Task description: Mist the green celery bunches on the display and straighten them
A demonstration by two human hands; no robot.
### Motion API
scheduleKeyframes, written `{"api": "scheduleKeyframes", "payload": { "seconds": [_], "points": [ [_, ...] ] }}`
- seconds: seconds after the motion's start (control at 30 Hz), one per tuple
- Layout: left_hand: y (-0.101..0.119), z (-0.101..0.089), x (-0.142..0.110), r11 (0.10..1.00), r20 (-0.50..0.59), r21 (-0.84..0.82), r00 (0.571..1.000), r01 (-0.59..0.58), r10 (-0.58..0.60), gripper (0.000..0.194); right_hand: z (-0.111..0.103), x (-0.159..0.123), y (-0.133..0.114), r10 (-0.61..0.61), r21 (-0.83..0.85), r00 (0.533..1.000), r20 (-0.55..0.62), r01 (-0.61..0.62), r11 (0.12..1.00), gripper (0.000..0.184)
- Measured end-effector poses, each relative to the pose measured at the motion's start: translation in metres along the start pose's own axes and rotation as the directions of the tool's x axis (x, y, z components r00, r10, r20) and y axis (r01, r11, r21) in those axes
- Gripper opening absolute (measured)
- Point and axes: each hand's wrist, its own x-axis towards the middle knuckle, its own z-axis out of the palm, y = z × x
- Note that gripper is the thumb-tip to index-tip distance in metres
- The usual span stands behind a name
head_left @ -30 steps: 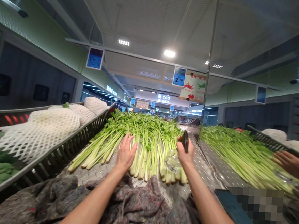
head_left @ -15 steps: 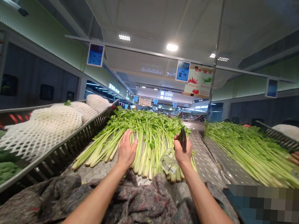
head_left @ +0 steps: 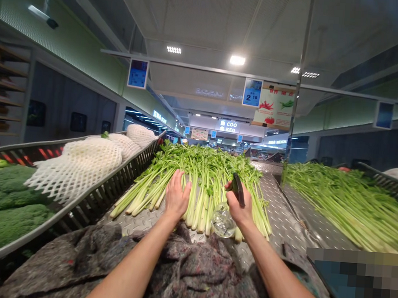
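Observation:
A wide layer of celery [head_left: 200, 208], leaves at the far side and pale stalk ends towards me, lies on a metal tread-plate shelf [head_left: 130, 223]. Over the left-middle stalks is my left hand [head_left: 178, 195], its fingers stretched out and holding nothing; whether it presses on the celery I cannot tell. My right hand [head_left: 242, 204] grips a spray bottle [head_left: 224, 221] by its black head, above the right part of the celery. The bottle is clear, tilted with its base towards me, and partly hidden by the hand.
Along the left runs a black slatted crate [head_left: 128, 180] with broccoli [head_left: 5, 231] and produce in white foam nets [head_left: 82, 156]. A crumpled grey cloth [head_left: 190, 278] covers the shelf's front. A mirror [head_left: 340, 177] on the right reflects the celery. Price signs [head_left: 253, 93] hang overhead.
My view has turned slightly left. Against the celery, my right hand has shifted left with the spray bottle, which is now more tilted. My left hand stays over nearly the same stalks.

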Motion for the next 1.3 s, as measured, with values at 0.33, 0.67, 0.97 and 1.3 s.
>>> {"api": "scheduleKeyframes", "payload": {
  "seconds": [0.33,0.67,0.97,1.3],
  "points": [
    [-0.017,-0.016,0.016,0.996,-0.027,0.07,0.998,-0.057,0.059,0.041,0.006,-0.002,0.005,0.033,-0.037,0.999,-0.026,-0.033,0.999,0.024],
    [-0.053,-0.017,0.014,0.99,0.012,0.142,1.0,-0.001,-0.001,0.045,0.077,0.012,-0.024,0.107,0.029,0.993,-0.055,-0.106,0.994,0.021],
    [-0.056,-0.025,0.014,0.996,-0.033,0.091,0.999,0.026,-0.023,0.045,0.082,-0.005,-0.005,0.004,-0.035,0.998,0.066,-0.002,0.999,0.018],
    [-0.048,-0.039,0.016,0.993,-0.119,0.078,0.99,0.09,-0.08,0.046,0.085,-0.028,-0.059,-0.139,0.031,0.984,0.109,0.137,0.99,0.021]
  ]
}}
